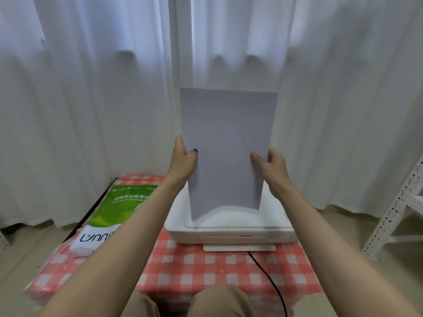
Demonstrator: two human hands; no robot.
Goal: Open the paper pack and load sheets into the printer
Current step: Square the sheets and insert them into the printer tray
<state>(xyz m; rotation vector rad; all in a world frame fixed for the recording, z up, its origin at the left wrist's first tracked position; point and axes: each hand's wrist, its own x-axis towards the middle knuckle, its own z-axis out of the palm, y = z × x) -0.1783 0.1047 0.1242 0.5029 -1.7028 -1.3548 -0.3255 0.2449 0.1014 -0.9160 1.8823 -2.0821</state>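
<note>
Fingers [179,143] of the left hand [184,160] wrap the left edge of a stack of white sheets [226,143], thumb pressed on the near face and the rest curled behind; the right hand [271,167] grips the opposite edge the same way, thumb on the front. Head view, centre of frame: the sheets are held upright between the two hands, lower edge hanging just above the top of the printer [229,225], apparently clear of it, though contact cannot be told for certain. Printer: white, flat-topped, standing on the table, a tray lip projecting from its near side. Paper pack [119,207]: green and white wrapper, lying flat at lower left of centre, just left of the printer, partly hidden by the left forearm; whether its end is opened cannot be told. Tablecloth [206,271]: red and white check, covering the table under both items. Black cable [272,282]: runs from the printer's front edge down toward the bottom of the frame. White curtains [91,99] fill the upper half. White perforated rack [398,209] stands at the right edge. Tan-clothed knees [219,300] show at bottom centre.
</note>
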